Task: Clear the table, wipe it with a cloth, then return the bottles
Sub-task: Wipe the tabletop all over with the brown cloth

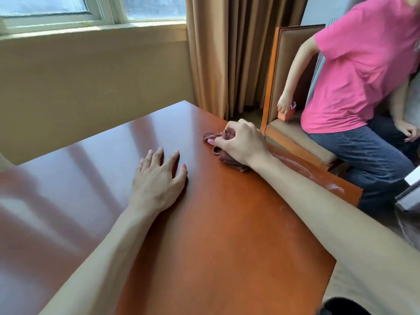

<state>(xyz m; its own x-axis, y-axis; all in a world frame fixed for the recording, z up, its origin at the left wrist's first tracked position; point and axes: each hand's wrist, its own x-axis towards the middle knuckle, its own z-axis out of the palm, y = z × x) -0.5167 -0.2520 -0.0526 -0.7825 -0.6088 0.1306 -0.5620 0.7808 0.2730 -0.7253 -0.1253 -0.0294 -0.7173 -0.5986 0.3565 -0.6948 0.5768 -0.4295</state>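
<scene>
table (227, 223) glossy wood | cloth (223, 159) at right edge | window (91, 10) behind

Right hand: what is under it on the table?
A bunched brown cloth lies under the right hand, gripped in its curled fingers and pressed onto the wooden table near its far right edge. The hand covers the cloth's middle; anything beneath it is hidden.

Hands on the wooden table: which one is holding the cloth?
The right hand, fingers curled round the bunched brown cloth near the table's far edge. The left hand rests flat and empty.
</scene>
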